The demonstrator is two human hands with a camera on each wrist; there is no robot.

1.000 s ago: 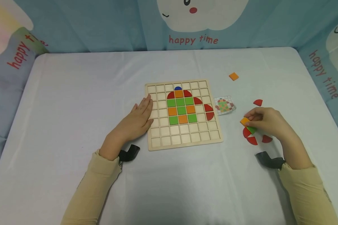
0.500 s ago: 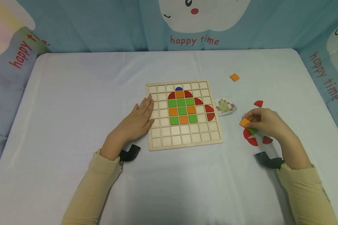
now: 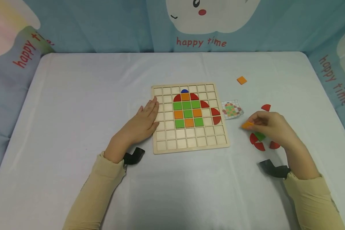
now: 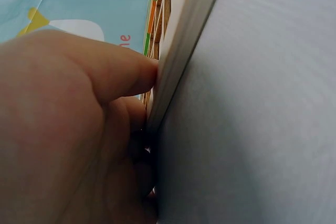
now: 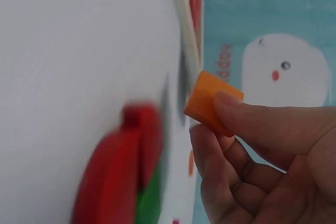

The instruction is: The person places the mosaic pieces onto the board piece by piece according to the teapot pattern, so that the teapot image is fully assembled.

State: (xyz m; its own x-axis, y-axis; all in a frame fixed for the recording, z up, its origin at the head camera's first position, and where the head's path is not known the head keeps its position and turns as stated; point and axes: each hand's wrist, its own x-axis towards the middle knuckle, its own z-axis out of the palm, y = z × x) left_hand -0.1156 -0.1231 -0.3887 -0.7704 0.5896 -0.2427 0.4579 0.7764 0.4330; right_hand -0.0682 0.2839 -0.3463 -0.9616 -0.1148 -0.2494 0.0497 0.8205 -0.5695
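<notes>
A wooden grid board point(image 3: 189, 144) lies flat at mid-table, with green and orange squares, red quarter-round pieces and a blue half-round piece set in its cells. My left hand point(image 3: 139, 124) lies along the board's left edge, fingers extended and touching the rim; the left wrist view shows the thumb against that edge. Right of the board, my right hand point(image 3: 271, 126) pinches an orange square tile point(image 5: 209, 99) between thumb and fingers. Below that hand are a green tile point(image 3: 259, 136) and several red quarter-round pieces point(image 3: 259, 146), partly hidden by the hand.
A small pattern card point(image 3: 232, 109) lies against the board's right edge. Farther back sits a loose orange tile point(image 3: 241, 80), and a single red piece point(image 3: 265, 107) lies behind my right hand. A blue printed curtain point(image 3: 109, 28) borders the white table point(image 3: 89, 80).
My right hand has lifted the orange tile off the loose pieces and tilted it, uncovering more of the green tile. My left hand stays on the board's edge. The whole view has shifted slightly.
</notes>
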